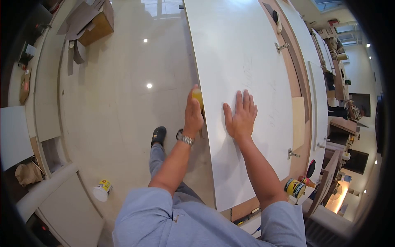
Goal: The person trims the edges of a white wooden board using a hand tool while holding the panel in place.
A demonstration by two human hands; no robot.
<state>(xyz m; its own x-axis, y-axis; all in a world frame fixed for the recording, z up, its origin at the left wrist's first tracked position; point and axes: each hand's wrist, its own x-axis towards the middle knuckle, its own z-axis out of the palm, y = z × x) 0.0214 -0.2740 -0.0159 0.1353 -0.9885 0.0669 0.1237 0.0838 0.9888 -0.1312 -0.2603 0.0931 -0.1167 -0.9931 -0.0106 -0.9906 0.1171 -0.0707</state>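
Observation:
A large white panel point(230, 49) lies in front of me, with metal hinges point(282, 47) along its right side and faint pencil marks on its face. My left hand point(192, 113), with a metal-band watch on the wrist, is at the panel's left edge. Its fingers are closed round a small yellow block-like object point(198, 97) held against that edge; its exact kind does not show. My right hand point(242, 115) rests flat on top of the panel, fingers spread, holding nothing.
Glossy tiled floor point(123, 115) lies to my left, with a cardboard box point(96, 29) at the far end and a white-and-yellow tub point(103, 190). Right of the panel are a yellow-labelled can point(294, 187), a brush point(277, 21) and more boards. A person point(353, 111) is in the background.

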